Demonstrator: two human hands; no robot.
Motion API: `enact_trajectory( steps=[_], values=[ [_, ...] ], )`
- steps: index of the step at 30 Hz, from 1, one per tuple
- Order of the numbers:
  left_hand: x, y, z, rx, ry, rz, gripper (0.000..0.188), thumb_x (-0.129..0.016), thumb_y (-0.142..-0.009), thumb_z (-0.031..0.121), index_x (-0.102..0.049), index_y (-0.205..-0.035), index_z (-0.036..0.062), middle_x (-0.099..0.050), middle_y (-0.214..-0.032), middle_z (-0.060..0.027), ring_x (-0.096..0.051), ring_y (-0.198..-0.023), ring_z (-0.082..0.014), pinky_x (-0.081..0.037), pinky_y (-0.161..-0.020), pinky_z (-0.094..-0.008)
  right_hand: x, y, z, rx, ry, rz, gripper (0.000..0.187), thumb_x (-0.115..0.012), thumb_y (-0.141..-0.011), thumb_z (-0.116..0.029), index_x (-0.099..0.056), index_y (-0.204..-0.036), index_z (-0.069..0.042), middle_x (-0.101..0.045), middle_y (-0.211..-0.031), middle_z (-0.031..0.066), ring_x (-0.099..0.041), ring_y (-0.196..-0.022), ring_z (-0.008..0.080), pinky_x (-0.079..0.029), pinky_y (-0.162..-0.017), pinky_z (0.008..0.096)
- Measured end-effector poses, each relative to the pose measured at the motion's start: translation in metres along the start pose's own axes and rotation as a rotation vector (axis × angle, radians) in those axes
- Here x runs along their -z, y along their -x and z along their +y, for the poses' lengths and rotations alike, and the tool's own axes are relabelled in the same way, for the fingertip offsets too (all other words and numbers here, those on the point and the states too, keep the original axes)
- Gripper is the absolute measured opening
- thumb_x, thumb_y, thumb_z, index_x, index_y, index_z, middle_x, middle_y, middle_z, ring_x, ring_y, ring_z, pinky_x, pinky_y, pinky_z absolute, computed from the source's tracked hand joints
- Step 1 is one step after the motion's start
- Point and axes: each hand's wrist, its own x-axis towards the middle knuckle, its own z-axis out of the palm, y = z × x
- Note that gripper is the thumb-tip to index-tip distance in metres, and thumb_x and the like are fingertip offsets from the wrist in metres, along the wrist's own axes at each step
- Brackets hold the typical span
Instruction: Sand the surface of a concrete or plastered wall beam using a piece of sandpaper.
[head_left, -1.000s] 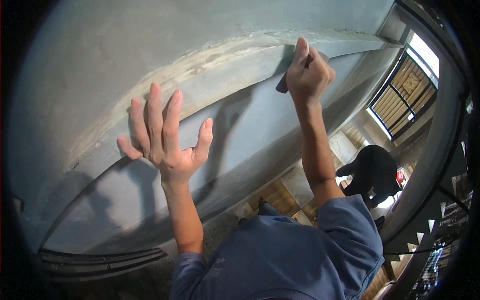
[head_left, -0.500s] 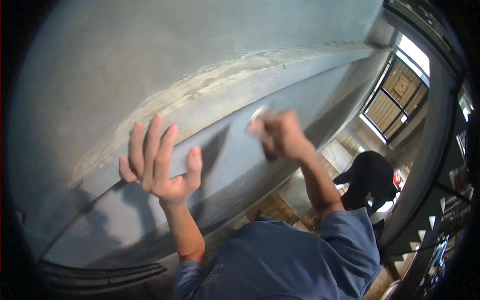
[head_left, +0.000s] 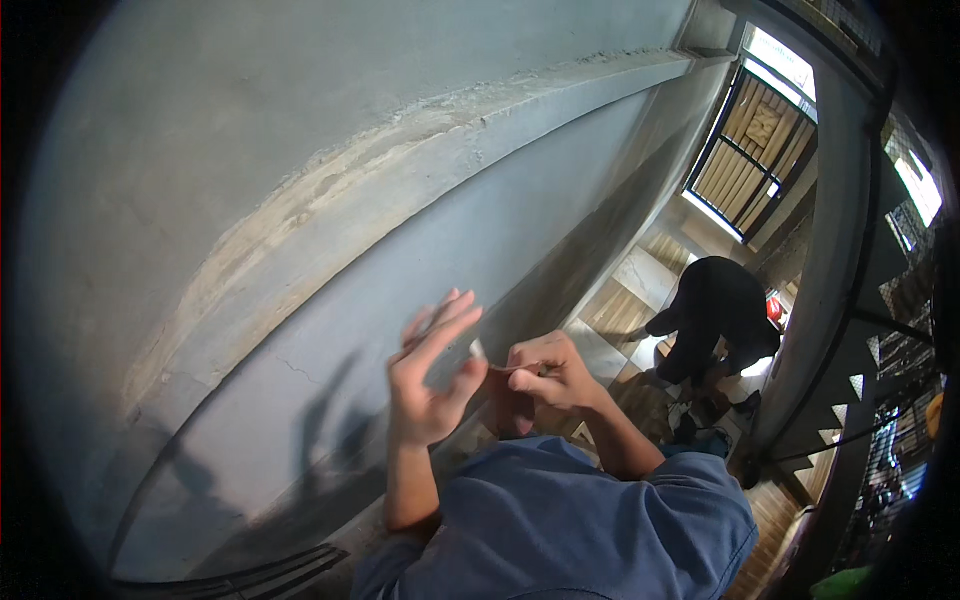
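Note:
My left hand [head_left: 432,375] is raised in front of the grey wall [head_left: 420,260], palm turned toward my right hand, fingers stretched out and apart. Just beside it, my right hand [head_left: 555,372] is closed, with thumb and forefinger pinching a thin pale piece [head_left: 507,369]. The kind of that piece cannot be made out. Its edge points at my left thumb; whether they touch is unclear. Both hands are off the wall, in front of my blue shirt [head_left: 590,510].
A rough plaster ledge [head_left: 330,205] runs across the wall. To the right, a person in black [head_left: 715,310] bends low over the tiled floor [head_left: 615,305]. Beyond stands a barred gate [head_left: 750,150]. A dark stair frame [head_left: 850,330] borders the right side.
My left hand has come off the ledge and moved right and down. My right hand has dropped from near the wall toward my chest, beside the left. The view has shifted slightly.

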Motion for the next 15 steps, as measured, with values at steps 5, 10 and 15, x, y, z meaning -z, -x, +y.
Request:
enact_trajectory(
  steps=[5,10,15],
  values=[
    [-0.024,0.033,-0.023,0.343,0.416,-0.096,0.040,-0.072,-0.089,0.030,-0.066,-0.111,-0.0029,-0.072,-0.104,-0.0142,-0.068,-0.104,-0.0243,-0.049,-0.094,-0.0337,0.002,-0.002,-0.004,0.296,0.233,0.097,0.034,-0.075,-0.087,-0.021,-0.057,-0.066,-0.002,-0.056,-0.059,0.0040,-0.054,-0.058,0.0120,-0.040,-0.053,0.0277],
    [-0.025,0.056,-0.017,0.271,0.279,-0.045,0.021,-0.071,-0.091,0.017,-0.069,-0.101,-0.0012,-0.074,-0.092,-0.0102,-0.069,-0.086,-0.0142,-0.053,-0.077,-0.0273,-0.023,0.029,0.029,0.028,0.183,0.302,0.046,-0.089,-0.071,-0.025,-0.056,-0.095,-0.003,-0.062,-0.096,0.0044,-0.056,-0.080,0.0103,-0.044,-0.066,0.0253],
    [-0.029,0.069,-0.012,0.137,0.286,0.053,0.011,-0.071,-0.089,0.015,-0.071,-0.092,0.0048,-0.075,-0.091,-0.0077,-0.071,-0.094,-0.0215,-0.054,-0.081,-0.0318,-0.041,0.038,0.023,0.019,-0.083,0.030,0.039,-0.075,-0.086,-0.016,-0.057,-0.117,0.000,-0.063,-0.111,0.0079,-0.058,-0.099,0.0141,-0.046,-0.083,0.0297]
  ],
)
